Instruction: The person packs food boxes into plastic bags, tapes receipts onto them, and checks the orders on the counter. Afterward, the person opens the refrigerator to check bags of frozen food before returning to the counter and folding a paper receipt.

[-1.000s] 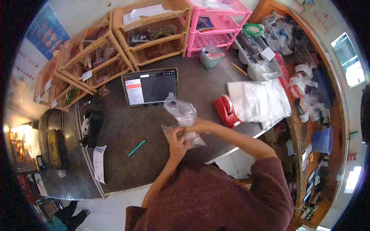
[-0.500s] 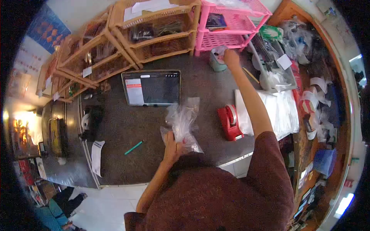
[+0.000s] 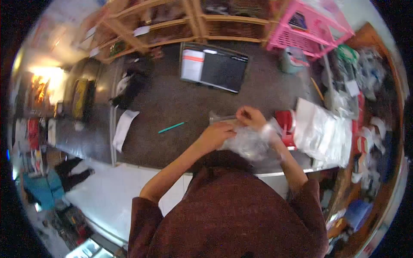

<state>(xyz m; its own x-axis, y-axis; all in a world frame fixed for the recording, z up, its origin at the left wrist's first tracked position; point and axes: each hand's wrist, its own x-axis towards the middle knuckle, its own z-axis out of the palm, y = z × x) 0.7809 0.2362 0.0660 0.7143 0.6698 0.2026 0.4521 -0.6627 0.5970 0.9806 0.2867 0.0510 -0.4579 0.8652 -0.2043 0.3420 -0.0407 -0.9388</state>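
A crumpled clear plastic bag [image 3: 249, 144] lies at the table's front edge, between and under both hands. My left hand [image 3: 218, 135] is closed on the bag's left side, its fingers bent over the plastic. Just above the bag, my right hand [image 3: 251, 118] has curled fingers pinched together near the bag's upper end; whatever is between them is too small and blurred to name. Right of that hand stands a red tape dispenser [image 3: 285, 124], partly hidden behind clear plastic. A tablet [image 3: 214, 66] with a lit screen lies farther back.
Stacked white plastic bags [image 3: 325, 133] lie at the right. A green pen [image 3: 172, 127] and a paper slip [image 3: 124, 130] are at the left. Tan racks [image 3: 234, 29], a pink rack [image 3: 301, 34] and a grey-green cup [image 3: 293, 60] line the back. Another person [image 3: 45, 187] is at the far left.
The right hand has come back from the cup to the plastic bag beside my left hand. The bag's position between the hands has changed, and the whole view has shifted.
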